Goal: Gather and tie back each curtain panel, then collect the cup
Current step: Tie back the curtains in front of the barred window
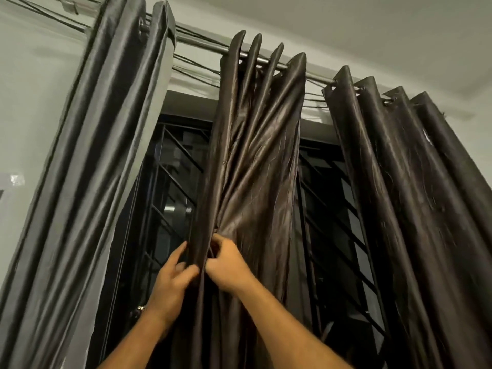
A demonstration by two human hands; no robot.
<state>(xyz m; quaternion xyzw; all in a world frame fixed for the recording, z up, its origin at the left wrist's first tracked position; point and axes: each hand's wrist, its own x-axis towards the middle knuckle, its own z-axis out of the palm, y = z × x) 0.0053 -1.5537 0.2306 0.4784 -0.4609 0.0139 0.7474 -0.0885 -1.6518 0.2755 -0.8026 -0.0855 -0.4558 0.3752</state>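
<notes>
Middle curtain [255,155] hangs from rod [202,45], between two other panels. Left hand [170,280] and right hand [226,265] both grip its bunched folds, fingers curled round fabric. Cup out of view.

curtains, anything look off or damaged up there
No clear damage. The left panel hangs slanted rather than plumb, though the wide lens may add to that. Loose black cables run untidily behind the rod. Both hands, left and right, pinch the middle panel.
</notes>
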